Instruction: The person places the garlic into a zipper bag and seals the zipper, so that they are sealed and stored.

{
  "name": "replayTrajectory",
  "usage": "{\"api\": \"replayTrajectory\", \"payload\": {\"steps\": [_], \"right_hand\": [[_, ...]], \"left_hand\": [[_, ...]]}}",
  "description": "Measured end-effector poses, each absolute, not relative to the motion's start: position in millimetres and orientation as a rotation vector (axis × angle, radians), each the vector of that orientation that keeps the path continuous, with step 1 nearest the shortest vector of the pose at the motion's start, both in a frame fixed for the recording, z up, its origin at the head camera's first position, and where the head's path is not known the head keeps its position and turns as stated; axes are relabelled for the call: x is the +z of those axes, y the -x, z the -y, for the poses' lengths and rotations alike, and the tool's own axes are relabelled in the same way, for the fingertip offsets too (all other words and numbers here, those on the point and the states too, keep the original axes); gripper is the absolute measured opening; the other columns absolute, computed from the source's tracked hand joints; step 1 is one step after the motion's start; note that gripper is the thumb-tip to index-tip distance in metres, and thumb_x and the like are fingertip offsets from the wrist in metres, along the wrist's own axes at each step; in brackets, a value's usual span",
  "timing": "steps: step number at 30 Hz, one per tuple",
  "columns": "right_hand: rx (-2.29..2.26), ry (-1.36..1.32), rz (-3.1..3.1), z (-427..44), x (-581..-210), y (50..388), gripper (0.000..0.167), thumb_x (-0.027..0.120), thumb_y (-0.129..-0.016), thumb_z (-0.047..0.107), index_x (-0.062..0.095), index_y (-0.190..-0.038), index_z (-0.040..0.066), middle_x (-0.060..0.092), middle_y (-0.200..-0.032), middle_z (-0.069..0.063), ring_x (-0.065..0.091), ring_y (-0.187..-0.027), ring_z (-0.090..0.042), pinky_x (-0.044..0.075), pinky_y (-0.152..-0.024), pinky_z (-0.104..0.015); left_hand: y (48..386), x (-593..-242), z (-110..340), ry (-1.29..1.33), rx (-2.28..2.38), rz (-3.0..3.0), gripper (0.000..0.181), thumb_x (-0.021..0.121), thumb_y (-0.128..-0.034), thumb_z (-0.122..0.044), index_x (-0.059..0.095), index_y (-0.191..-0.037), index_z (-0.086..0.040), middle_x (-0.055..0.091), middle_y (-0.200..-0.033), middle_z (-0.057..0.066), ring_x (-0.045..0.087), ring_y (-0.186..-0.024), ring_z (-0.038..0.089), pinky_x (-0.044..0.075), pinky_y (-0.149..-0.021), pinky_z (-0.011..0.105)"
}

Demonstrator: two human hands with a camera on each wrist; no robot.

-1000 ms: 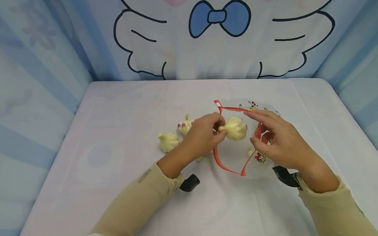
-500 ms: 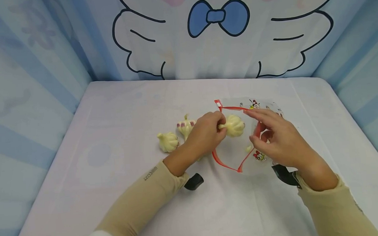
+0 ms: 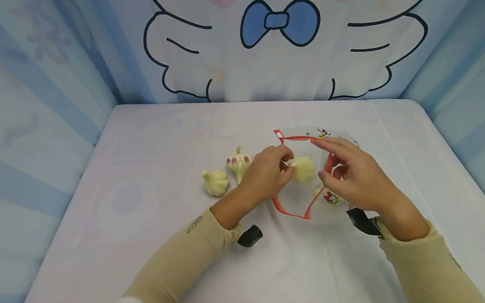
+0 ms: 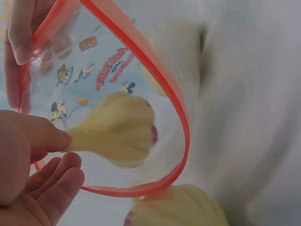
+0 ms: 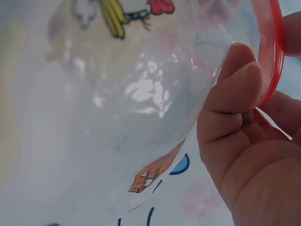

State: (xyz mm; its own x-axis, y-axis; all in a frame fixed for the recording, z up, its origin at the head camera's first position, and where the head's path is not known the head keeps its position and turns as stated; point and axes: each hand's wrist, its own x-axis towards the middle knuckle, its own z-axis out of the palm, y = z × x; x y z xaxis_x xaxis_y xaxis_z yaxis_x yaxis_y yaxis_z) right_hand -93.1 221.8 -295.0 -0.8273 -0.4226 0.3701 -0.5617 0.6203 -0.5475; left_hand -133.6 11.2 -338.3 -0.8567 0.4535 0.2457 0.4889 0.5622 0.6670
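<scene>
My left hand [image 3: 268, 173] pinches the stem of a pale garlic bulb [image 4: 117, 129], whose round end hangs within the red-rimmed mouth of a clear plastic bag [image 5: 155, 127]. The bulb [image 3: 303, 170] is blurred in the head view. My right hand [image 3: 356, 175] holds the bag's red rim [image 4: 186, 136] between thumb and fingers, and the mouth gapes toward the left hand. Two more garlic bulbs lie left of the left hand: a plain one [image 3: 216, 182] and one with purple marks [image 3: 239, 163]. Another bulb [image 4: 181, 207] shows just below the rim in the left wrist view.
A white-covered table [image 3: 128, 249] lies under everything. Blue patterned curtains [image 3: 45, 148] stand at its sides, and a cartoon backdrop [image 3: 279, 67] hangs behind. Each wrist carries a black camera mount, such as the left one [image 3: 250, 236]. Printed cartoon figures [image 3: 332, 198] mark the bag.
The garlic bulb at the left fingertips has dipped a little lower inside the bag's mouth. The left hand has shifted slightly right; the right hand stays almost where it was on the rim.
</scene>
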Motion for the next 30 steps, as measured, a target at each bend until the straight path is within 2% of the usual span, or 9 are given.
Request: {"api": "replayTrajectory", "payload": {"steps": [4,22,30], "right_hand": [[0.997,-0.808,2.639,-222.1,-295.7,93.9,0.061,0.069,-0.081,-0.012,0.056,-0.139,0.0,0.057,-0.126,-0.01,0.052,-0.077,-0.006,0.047,-0.067,-0.011],[0.979,-0.786,2.658,-221.9,-295.3,94.1,0.063,0.069,-0.08,-0.012,0.055,-0.14,0.0,0.056,-0.127,-0.011,0.053,-0.077,-0.006,0.047,-0.069,-0.01],[0.993,-0.784,2.656,-221.8,-295.3,94.0,0.063,0.069,-0.08,-0.012,0.055,-0.14,0.0,0.056,-0.127,-0.01,0.053,-0.078,-0.006,0.047,-0.069,-0.01]], "left_hand": [[131.4,-336.2,-10.6,0.826,-1.203,2.748,0.02,0.071,-0.0921,-0.007,0.065,-0.111,-0.004,0.065,-0.101,0.007,0.064,-0.089,0.014,0.05,-0.076,0.019],[125.1,-334.9,3.3,0.918,-1.241,2.722,0.023,0.074,-0.0908,-0.009,0.067,-0.112,-0.005,0.066,-0.103,0.007,0.062,-0.093,0.014,0.05,-0.08,0.018],[122.6,-338.0,18.6,0.822,-1.321,2.748,0.022,0.073,-0.0912,-0.007,0.067,-0.112,-0.003,0.065,-0.105,0.008,0.063,-0.095,0.016,0.052,-0.082,0.02]]}}
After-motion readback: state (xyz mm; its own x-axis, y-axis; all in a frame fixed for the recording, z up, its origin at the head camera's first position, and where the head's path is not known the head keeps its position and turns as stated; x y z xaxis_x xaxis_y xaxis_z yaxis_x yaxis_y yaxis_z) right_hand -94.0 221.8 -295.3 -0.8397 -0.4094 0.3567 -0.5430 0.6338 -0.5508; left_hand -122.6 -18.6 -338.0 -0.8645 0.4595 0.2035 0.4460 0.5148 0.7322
